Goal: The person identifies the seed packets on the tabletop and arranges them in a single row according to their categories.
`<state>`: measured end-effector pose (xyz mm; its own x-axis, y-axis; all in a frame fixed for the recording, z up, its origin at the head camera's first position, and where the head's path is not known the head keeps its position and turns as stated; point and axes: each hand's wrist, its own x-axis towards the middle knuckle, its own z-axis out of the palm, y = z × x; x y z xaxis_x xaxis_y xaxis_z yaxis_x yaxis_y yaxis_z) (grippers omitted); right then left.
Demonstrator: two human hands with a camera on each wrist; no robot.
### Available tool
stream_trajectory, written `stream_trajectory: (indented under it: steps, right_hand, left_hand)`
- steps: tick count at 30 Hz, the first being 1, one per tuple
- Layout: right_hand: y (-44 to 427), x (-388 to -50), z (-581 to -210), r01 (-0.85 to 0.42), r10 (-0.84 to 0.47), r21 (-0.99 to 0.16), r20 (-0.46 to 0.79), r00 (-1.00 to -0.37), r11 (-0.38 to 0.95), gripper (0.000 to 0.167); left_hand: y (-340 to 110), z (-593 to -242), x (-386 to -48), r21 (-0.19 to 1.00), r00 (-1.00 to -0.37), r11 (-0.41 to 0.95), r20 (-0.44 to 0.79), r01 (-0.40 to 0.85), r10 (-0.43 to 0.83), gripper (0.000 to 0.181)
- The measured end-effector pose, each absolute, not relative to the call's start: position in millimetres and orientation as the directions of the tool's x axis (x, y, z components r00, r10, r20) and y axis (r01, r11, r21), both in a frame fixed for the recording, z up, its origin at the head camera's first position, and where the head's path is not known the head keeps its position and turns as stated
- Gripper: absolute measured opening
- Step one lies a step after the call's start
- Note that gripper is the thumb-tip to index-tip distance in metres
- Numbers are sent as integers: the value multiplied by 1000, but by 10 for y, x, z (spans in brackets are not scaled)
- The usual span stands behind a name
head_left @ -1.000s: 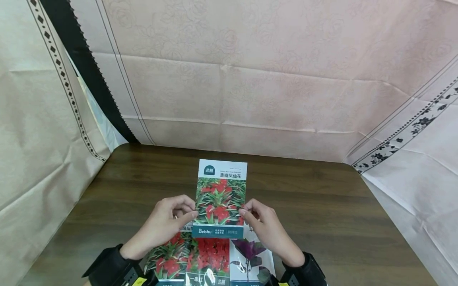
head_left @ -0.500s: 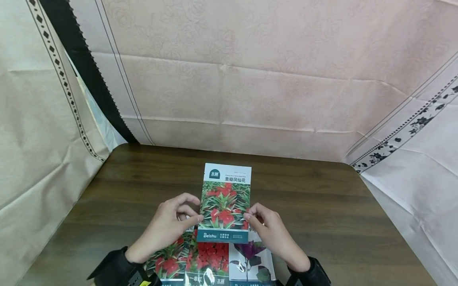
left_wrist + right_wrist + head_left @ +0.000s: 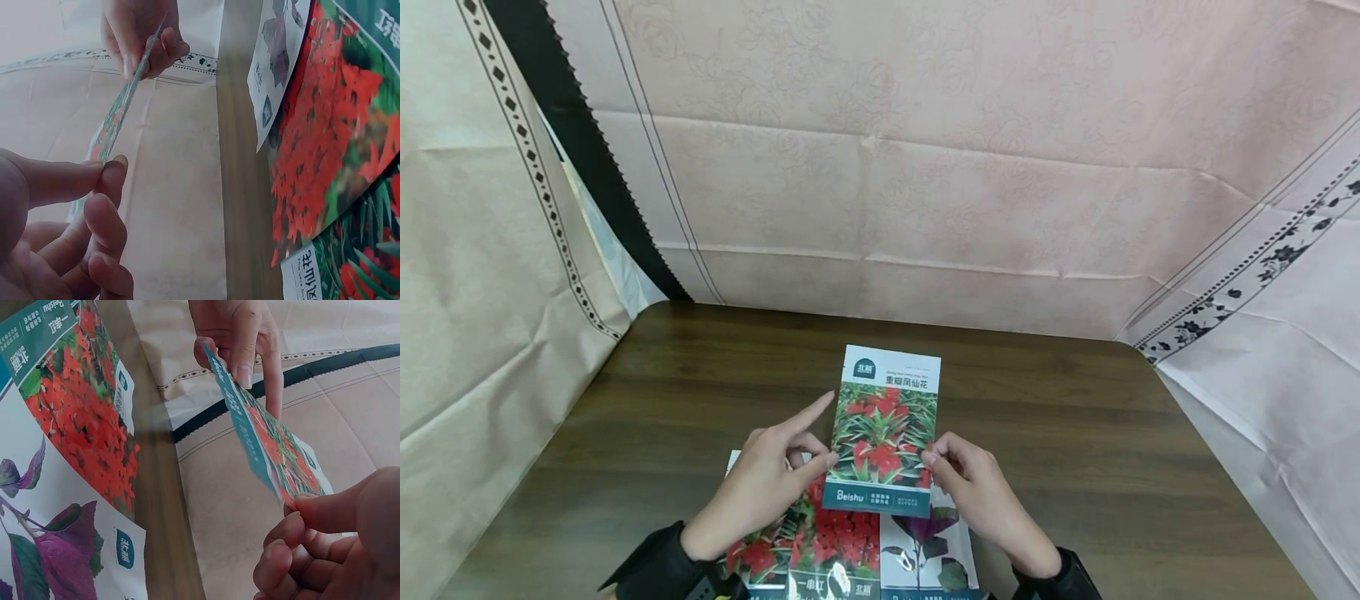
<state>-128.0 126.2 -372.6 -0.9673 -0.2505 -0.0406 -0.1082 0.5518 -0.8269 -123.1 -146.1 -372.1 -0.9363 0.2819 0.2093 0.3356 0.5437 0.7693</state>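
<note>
A seed packet [image 3: 883, 429] with red flowers is held up above the table, tilted slightly in the head view. My left hand [image 3: 758, 475] pinches its left edge between thumb and a finger, the index finger stretched out along the side. At the opposite edge, my right hand [image 3: 981, 492] pinches the packet with thumb and curled fingers. The left wrist view catches this packet [image 3: 119, 115] nearly edge-on. Below it lie three more seed packets: a red-flowered one [image 3: 758, 557] partly under my left arm, a dense red one [image 3: 847, 542], and a purple-leaved one [image 3: 921, 558].
The dark wooden table [image 3: 1112, 467] has rounded far corners. Pale patterned cloth [image 3: 925, 200] hangs behind it and at both sides, with a black strip [image 3: 587, 142] at the left. The lying packets overlap near the front edge of the view.
Both hands have carried the held packet to the right and slightly toward me, tilting it a little clockwise. The left index finger has straightened away from the packet. The lying packets have stayed put.
</note>
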Motion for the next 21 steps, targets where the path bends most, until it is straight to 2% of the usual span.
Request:
stream_trajectory:
  steps: [11, 21]
  right_hand:
    - [1351, -1243, -3733, -84, -227, -833, -50, -973, 546, 26]
    - [1438, -1223, -3760, -71, -198, -826, -50, -979, 560, 25]
  left_hand:
    - [-1365, -3674, -1232, 785, -922, 507, 206, 356, 329, 63]
    - [-1256, -3661, -1269, 797, -928, 517, 141, 313, 346, 65]
